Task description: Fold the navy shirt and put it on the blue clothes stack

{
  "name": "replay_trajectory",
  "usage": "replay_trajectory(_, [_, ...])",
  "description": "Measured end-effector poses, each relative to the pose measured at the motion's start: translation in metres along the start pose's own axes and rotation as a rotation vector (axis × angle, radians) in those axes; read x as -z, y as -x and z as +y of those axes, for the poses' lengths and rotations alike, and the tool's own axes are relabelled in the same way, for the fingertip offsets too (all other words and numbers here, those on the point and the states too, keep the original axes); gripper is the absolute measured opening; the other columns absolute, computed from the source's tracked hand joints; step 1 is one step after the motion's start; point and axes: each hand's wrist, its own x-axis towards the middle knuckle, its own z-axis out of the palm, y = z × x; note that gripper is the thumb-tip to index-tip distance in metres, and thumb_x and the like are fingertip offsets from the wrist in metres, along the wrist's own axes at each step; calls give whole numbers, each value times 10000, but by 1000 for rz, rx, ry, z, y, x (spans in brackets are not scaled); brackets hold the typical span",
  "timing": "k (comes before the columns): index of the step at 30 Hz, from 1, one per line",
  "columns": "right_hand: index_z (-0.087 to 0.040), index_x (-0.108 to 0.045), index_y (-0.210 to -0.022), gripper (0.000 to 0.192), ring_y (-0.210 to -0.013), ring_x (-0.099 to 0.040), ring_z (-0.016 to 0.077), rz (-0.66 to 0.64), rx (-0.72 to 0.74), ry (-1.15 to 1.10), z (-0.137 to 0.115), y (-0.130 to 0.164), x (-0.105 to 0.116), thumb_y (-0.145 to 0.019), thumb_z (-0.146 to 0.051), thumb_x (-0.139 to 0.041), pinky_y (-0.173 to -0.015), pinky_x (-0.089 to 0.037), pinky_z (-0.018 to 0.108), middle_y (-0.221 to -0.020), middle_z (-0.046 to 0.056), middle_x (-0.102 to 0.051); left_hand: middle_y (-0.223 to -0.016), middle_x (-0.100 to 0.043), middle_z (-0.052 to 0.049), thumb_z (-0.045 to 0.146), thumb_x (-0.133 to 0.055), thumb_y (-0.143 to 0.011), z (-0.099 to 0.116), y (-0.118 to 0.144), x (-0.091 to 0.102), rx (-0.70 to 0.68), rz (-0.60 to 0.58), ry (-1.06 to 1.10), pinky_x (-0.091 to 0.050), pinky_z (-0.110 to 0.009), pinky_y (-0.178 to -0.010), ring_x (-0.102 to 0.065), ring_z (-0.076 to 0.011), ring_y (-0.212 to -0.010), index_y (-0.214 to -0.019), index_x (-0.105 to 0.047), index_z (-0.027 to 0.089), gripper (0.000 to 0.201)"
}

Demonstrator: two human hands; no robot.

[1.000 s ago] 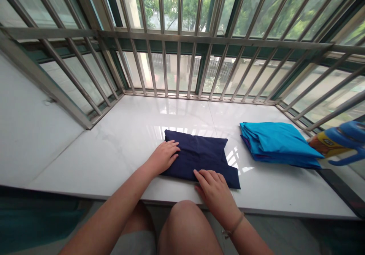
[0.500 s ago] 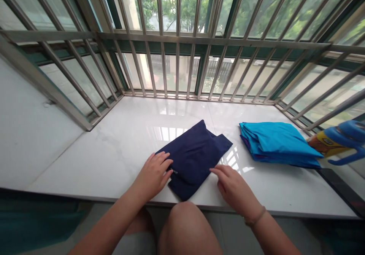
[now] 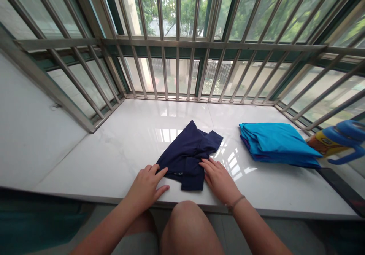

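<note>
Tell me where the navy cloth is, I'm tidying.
The navy cloth lies mid-sill, between the left hand and right hand, left of the folded blue cloth.

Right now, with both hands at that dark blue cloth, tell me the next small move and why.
Probably press the right hand flat along the navy cloth to smooth its near fold. The cloth lies skewed on the white sill, its far end bunched in loose flaps, unlike the neat turquoise stack beside it. The left hand touches the cloth's left edge and could steady it.
</note>
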Motion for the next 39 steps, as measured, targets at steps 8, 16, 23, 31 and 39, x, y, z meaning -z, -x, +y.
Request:
replay_trajectory(8, [-230, -681, -1522, 616, -1435, -646, 287, -32, 150, -65, 11, 8, 36, -945, -62, -545, -1214, -540, 499, -1576, 118, -673, -1577, -664, -112, 200, -762, -940, 11, 48, 1, -276, -59, 149, -564, -525, -1177, -652, -337, -1393, -1651, -494, 310, 768])
replay_trajectory(16, [-230, -467, -1713, 809, -1415, -660, 342, 88, 321, 93, 0, 89, 5, -951, -217, -738, -1129, -584, 496, -1626, 130, -640, -1235, -816, -101, 47, -559, -1003, 4, 47, -28, -347, 159, 147, -642, -437, -988, -767, -261, -1084, -1363, -727, 249, 445])
replay_trajectory(23, [-240, -718, -1334, 456, -1053, -772, 248, 179, 302, 37, 0, 90, 17, -971, -20, -551, -928, -635, 394, -1272, 77, -825, -1195, -812, -89, 80, -578, -969, 26, 21, -5, -201, 150, 396, -640, -445, -1002, -753, -269, -1117, -1140, -723, 256, 285])
replay_trajectory(31, [-315, -721, -1128, 368, -975, -752, 218, -199, 97, -355, -12, 82, 119, -859, -93, -603, -871, -619, 301, -1119, 26, -795, -1058, -804, -46, 348, -599, -1064, 48, 24, 66, -14, -165, 746, -608, -323, -854, -737, -222, -961, -1102, -754, 292, 169])
replay_trajectory(39, [-227, -791, -1059, 367, -999, -738, 284, -319, -300, -767, 20, -3, 133, -991, -527, -591, -889, -600, 372, -1031, 57, -818, -770, -697, 1, 627, -627, -1009, 23, -57, 52, 345, -150, 919, -468, -300, -649, -628, -203, -719, -869, -682, 240, 415])
